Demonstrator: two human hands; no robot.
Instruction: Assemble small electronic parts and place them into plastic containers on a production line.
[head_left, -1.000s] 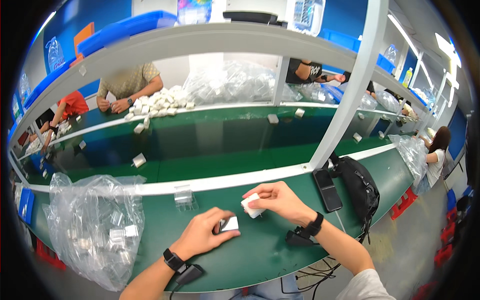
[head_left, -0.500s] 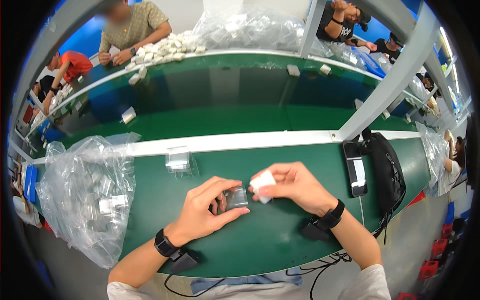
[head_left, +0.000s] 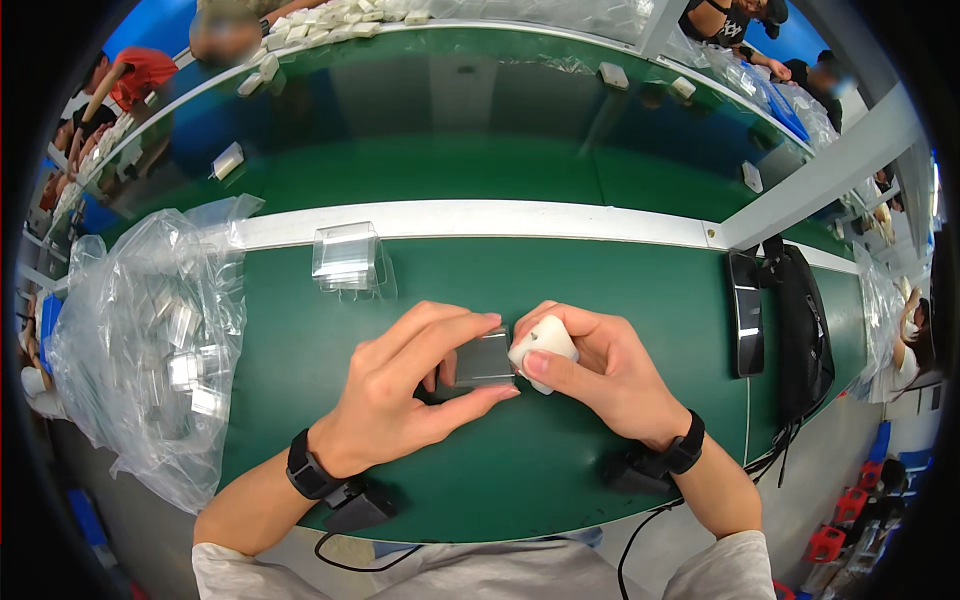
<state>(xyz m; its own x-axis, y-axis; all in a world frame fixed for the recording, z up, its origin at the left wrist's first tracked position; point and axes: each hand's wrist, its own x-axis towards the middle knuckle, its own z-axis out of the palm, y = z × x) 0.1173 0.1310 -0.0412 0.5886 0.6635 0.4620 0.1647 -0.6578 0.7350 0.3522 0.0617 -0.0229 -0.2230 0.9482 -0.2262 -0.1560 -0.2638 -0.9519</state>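
Observation:
Between the thumb and fingers of my left hand (head_left: 400,385) is a clear plastic box (head_left: 482,358), its end facing right. My right hand (head_left: 610,375) pinches a small white block with rounded corners (head_left: 548,350), which looks like a charger plug. The block is held right beside the box's right end; I cannot tell whether they touch. Beyond my left hand, another clear plastic box (head_left: 346,258) lies on the green table near the white rail. A large clear bag (head_left: 150,350) at the left holds several more clear boxes.
A black phone (head_left: 746,312) and a black pouch (head_left: 803,350) lie at the table's right. Past the white rail (head_left: 480,220) runs a green conveyor (head_left: 480,130) carrying a few white blocks. A grey post (head_left: 830,175) slants up at the right. Other people sit along the far side.
My right hand has turned the white block and brought it closer to the clear box. The view has tilted downward, so the rail and conveyor sit higher in it.

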